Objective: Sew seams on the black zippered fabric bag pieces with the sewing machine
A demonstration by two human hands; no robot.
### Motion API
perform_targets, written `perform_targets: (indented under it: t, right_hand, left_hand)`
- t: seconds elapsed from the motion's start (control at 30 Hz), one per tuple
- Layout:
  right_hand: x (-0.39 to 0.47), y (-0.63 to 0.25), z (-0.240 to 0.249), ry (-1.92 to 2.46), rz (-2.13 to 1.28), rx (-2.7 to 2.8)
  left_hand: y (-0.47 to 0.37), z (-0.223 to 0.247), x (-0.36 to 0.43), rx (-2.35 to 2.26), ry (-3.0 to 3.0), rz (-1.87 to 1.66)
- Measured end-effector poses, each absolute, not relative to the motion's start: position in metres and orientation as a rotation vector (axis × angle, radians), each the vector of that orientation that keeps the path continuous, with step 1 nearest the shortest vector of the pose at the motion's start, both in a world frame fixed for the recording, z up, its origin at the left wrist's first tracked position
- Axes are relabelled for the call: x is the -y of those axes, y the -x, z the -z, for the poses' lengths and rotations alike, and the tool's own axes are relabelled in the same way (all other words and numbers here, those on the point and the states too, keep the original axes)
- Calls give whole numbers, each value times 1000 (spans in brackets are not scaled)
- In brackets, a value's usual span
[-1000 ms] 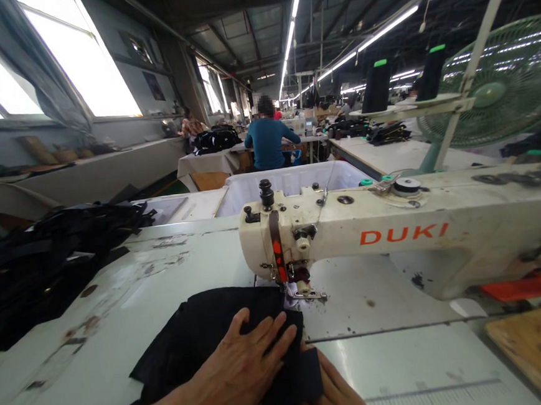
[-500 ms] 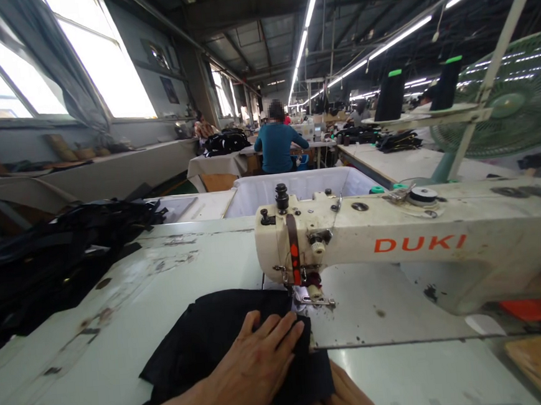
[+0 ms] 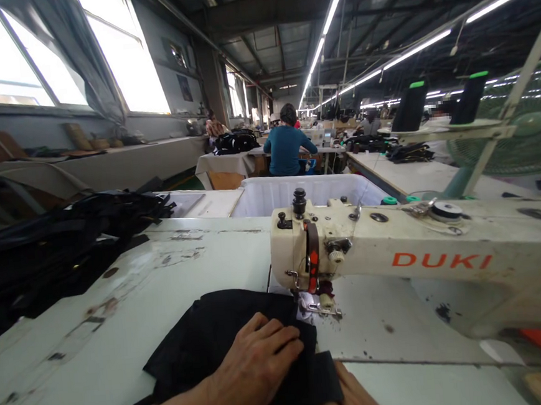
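Black cloth [image 3: 192,340] lies on the pale table, its far right edge at the presser foot of the white sewing machine [image 3: 349,246]. On top of the cloth rests my left hand [image 3: 259,359], palm down, fingers bent and close together, pressing near the foot. At the bottom edge of the view my right hand [image 3: 354,395] grips the near right corner of the cloth, with the fabric between thumb and fingers. The fingertips of my right hand are partly hidden by the cloth.
Dark fabric pieces [image 3: 68,249] are heaped at the left. Behind the machine stands a white bin [image 3: 270,196]. Two black thread cones [image 3: 406,107] are on a stand at the right, near a green fan [image 3: 526,123]. A person in blue [image 3: 289,148] sits further ahead.
The view has shifted, so the machine appears further right. The fingers of my left hand are more bent and sit slightly further from the presser foot. My right hand keeps its grip.
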State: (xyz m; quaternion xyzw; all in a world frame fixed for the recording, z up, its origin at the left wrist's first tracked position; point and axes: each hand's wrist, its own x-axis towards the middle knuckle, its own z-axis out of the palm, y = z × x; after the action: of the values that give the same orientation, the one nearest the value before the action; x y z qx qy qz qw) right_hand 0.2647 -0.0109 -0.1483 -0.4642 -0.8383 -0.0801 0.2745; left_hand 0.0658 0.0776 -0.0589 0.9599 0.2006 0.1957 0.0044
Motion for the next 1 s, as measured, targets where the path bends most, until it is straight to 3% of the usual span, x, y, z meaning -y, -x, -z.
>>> perform_targets:
  t: [0.47, 0.73, 1.0]
  right_hand:
    - [11, -286, 115, 1274, 216, 2360]
    - [7, -287, 58, 1342, -382, 2213]
    - [4, -282, 87, 1429, -174, 2080]
  left_hand:
    - [-66, 63, -73, -774, -3071, -638]
    - [-68, 67, -75, -752, -3058, -699]
    - [-68, 66, -75, -790, -3027, -592]
